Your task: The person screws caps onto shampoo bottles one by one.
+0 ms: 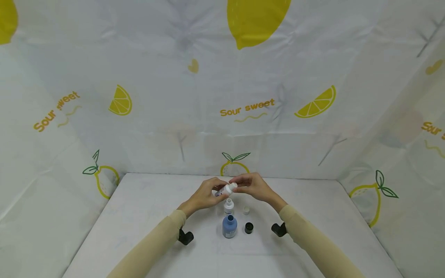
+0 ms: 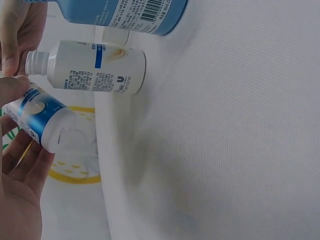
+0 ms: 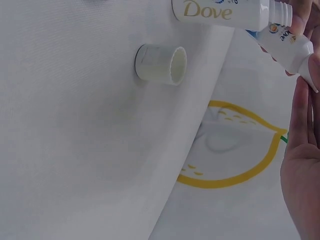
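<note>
A small white bottle [image 1: 222, 191] with a blue label is tilted above the table, its white cap [image 1: 233, 186] up and to the right. My left hand [image 1: 207, 193] grips the bottle's body; the blue label [image 2: 42, 117] shows between thumb and fingers in the left wrist view. At the cap end, my right hand [image 1: 253, 187] pinches the cap with thumb and fingers. Just below the hands an uncapped white Dove bottle [image 1: 228, 207] stands upright, its threaded neck bare. Nearer stands an uncapped blue bottle [image 1: 229, 227].
A loose whitish cap [image 1: 246, 210] lies right of the standing white bottle; its hollow side shows in the right wrist view. A black cap [image 1: 248, 227] sits right of the blue bottle. The white table [image 1: 167, 185] ends at a lemon-printed curtain [image 1: 156, 143] behind.
</note>
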The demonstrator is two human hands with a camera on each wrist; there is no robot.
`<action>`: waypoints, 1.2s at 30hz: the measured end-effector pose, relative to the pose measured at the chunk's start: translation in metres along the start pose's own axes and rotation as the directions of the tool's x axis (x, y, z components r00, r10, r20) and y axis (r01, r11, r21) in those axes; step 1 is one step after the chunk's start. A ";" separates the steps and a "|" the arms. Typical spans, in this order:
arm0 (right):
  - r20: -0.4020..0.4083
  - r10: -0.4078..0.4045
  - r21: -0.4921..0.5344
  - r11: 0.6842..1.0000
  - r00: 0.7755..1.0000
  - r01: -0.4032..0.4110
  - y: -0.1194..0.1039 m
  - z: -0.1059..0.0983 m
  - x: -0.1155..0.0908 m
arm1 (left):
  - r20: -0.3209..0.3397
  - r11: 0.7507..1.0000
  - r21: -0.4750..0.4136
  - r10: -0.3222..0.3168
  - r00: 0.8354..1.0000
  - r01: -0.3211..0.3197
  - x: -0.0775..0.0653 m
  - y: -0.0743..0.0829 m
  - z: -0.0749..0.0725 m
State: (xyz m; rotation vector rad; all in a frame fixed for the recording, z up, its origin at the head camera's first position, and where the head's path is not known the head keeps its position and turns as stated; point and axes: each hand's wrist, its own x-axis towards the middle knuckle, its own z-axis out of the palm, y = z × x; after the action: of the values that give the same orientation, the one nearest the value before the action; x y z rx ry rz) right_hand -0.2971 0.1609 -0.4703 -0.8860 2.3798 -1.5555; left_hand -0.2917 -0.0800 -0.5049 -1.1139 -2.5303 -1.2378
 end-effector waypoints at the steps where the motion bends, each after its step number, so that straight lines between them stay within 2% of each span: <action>1: 0.001 0.005 0.002 1.000 1.000 -0.005 -0.001 0.000 0.000 | 0.001 1.000 0.000 -0.003 1.000 0.003 0.000 0.000 0.000; 9: 0.004 0.033 0.013 0.999 0.999 -0.033 -0.029 0.001 -0.006 | 0.011 1.000 0.005 -0.017 1.000 0.017 0.000 -0.001 0.001; 12: -0.002 0.032 0.005 0.999 0.999 -0.032 -0.032 0.001 -0.008 | 0.010 1.000 0.002 -0.018 1.000 0.018 0.001 -0.002 0.002; 20: -0.013 0.048 0.010 0.999 0.999 -0.048 -0.029 0.000 -0.007 | 0.018 0.999 -0.031 -0.025 1.000 0.025 0.003 -0.006 0.005; 32: -0.055 0.107 0.004 0.994 0.993 -0.107 -0.023 -0.009 -0.021 | 0.041 0.989 -0.072 -0.128 0.991 0.131 0.006 -0.016 0.014; 36: -0.065 0.117 0.009 0.993 0.991 -0.116 -0.019 -0.011 -0.026 | 0.047 0.985 -0.099 -0.140 0.989 0.145 0.007 -0.019 0.018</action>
State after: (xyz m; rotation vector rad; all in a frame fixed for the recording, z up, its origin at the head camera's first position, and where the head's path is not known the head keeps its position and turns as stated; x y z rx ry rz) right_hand -0.2732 0.1789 -0.4528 -0.6915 2.4227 -1.5686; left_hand -0.3056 -0.0709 -0.5263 -1.0014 -2.6446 -1.4075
